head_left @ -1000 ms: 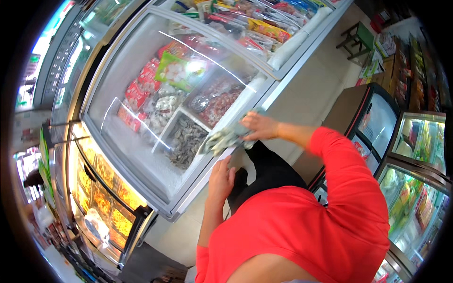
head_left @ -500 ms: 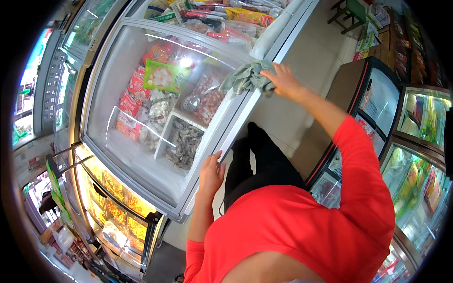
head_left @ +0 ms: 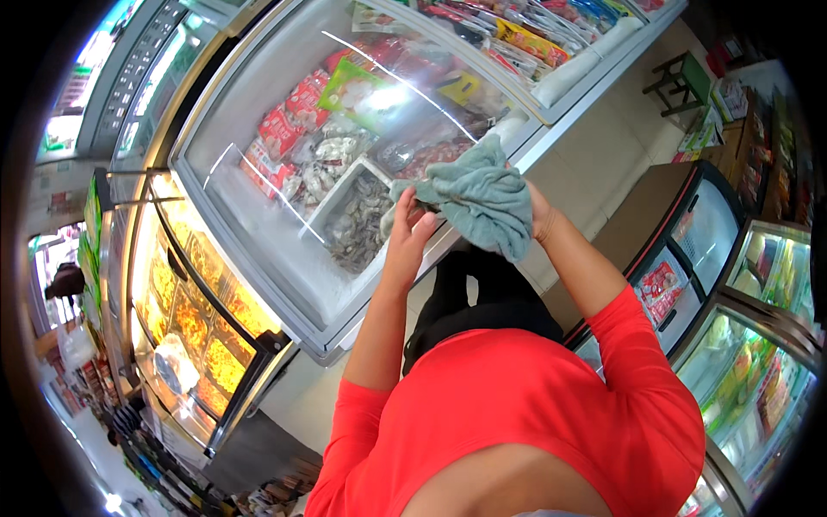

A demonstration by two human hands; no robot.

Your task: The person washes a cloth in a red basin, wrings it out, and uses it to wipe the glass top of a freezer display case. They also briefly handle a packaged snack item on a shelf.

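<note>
A grey-green cloth [head_left: 482, 202] hangs bunched up over the front edge of a chest freezer [head_left: 340, 332]. Its right side is gripped by my right hand [head_left: 541, 213], whose fingers are mostly hidden behind the fabric. My left hand [head_left: 408, 241] is raised at the cloth's left end, thumb and fingers apart, fingertips at the fabric's edge. Under the freezer's sliding glass lid [head_left: 250, 129] lie a green bag [head_left: 355, 93], red packets [head_left: 297, 108] and a white divided bin [head_left: 332, 205] of greyish frozen pieces.
Further along, the freezer's open part holds colourful packs [head_left: 525, 39]. A lit display case [head_left: 202, 319] stands at left. On the right are a low brown freezer [head_left: 637, 228], glass-door fridges [head_left: 749, 362] and a green stool [head_left: 685, 82]. Tiled floor [head_left: 586, 177] runs between.
My right hand has brought the cloth off the freezer rim, nearer to me. My left hand has left the freezer's front edge and risen to the cloth. The view has shifted.
</note>
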